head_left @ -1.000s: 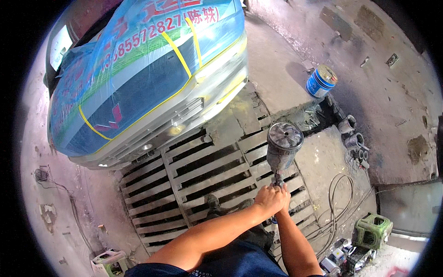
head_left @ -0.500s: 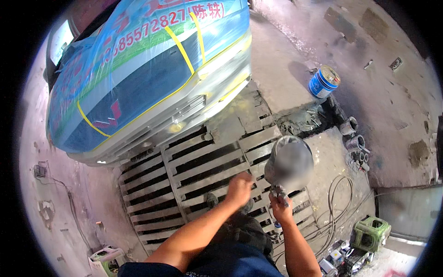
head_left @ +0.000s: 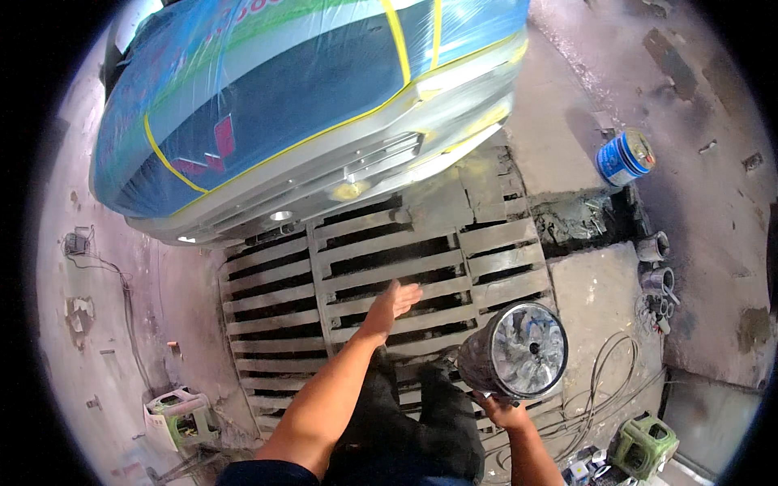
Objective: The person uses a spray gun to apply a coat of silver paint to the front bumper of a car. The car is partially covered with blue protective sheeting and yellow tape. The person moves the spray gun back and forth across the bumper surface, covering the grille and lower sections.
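Above the slatted floor grate (head_left: pixel 397 270), the worker's left hand (head_left: pixel 394 304), now off the spray gun (head_left: pixel 512 350), extends empty fingers, leaving the right hand (head_left: pixel 504 411) alone clamped beneath the tilted gun at the grate's right side.

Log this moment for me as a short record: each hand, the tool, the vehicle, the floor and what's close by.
Left hand: empty, fingers extended, above the floor grate
Right hand: gripping the spray gun
Tool state: dark cup's round end faces the camera
Vehicle: front end, upper part under blue film, with yellow tape; bumper below uncovered
Floor: slatted grate under the hands
Nearby: blue can on the floor, to the vehicle's right in the picture
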Tool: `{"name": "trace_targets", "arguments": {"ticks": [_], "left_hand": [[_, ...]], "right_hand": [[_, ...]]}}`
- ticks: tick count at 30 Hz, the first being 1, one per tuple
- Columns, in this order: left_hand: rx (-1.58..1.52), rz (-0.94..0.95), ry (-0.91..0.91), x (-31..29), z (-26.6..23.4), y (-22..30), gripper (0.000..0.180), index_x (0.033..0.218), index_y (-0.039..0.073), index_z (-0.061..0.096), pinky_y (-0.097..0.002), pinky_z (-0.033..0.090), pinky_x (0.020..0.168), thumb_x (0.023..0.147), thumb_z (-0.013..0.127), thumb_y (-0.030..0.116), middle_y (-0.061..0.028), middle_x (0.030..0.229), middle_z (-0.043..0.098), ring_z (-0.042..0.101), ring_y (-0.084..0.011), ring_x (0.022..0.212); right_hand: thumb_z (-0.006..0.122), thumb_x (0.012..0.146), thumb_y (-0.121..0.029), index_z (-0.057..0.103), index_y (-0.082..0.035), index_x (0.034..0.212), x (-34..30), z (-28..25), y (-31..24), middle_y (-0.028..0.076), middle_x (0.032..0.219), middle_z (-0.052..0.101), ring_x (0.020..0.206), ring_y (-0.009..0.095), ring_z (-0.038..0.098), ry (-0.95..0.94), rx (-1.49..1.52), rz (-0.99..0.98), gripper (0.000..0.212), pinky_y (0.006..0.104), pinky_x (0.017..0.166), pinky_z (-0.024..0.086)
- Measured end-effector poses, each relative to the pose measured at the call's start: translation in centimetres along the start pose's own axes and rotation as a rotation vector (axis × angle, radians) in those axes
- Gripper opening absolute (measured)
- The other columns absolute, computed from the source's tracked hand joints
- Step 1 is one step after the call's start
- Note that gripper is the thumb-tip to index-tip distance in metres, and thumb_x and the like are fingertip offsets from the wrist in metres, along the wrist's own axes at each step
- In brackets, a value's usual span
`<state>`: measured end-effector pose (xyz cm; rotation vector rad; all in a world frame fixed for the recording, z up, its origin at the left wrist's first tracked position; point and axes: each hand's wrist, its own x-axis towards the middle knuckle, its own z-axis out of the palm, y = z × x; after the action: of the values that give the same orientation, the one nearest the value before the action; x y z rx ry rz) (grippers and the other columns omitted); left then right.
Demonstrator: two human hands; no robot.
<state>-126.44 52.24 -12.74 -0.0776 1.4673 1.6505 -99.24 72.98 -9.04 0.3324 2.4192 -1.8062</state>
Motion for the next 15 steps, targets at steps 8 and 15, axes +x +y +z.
{"name": "trace_targets", "arguments": {"ticks": [8, 15], "left_hand": [[0.048, 0.108, 0.076, 3.0, -8.5, -4.1, 0.084, 0.126, -0.004, 0.05, -0.0414, 0.032, 0.105, 0.088, 0.03, 0.068, -0.0184, 0.123, 0.057, 0.05, -0.0282, 0.12], [0.016, 0.131, 0.167, 6.4, -14.1, -8.3, 0.084, 0.127, -0.005, 0.048, -0.0402, 0.033, 0.105, 0.089, 0.031, 0.067, -0.0187, 0.123, 0.056, 0.051, -0.0279, 0.119]], "right_hand": [[0.059, 0.085, -0.016, 0.062, -0.003, 0.102, 1.1, 6.5, 9.7, 0.011, 0.098, 0.064, 0.096, 0.02, 0.057, 0.039, 0.147, 0.194, 0.021, 0.035, 0.075, 0.048], [0.059, 0.086, -0.019, 0.063, -0.005, 0.101, 4.3, 9.1, 17.3, 0.009, 0.098, 0.064, 0.096, 0.021, 0.057, 0.108, 0.254, 0.291, 0.021, 0.0365, 0.08, 0.046]]}}
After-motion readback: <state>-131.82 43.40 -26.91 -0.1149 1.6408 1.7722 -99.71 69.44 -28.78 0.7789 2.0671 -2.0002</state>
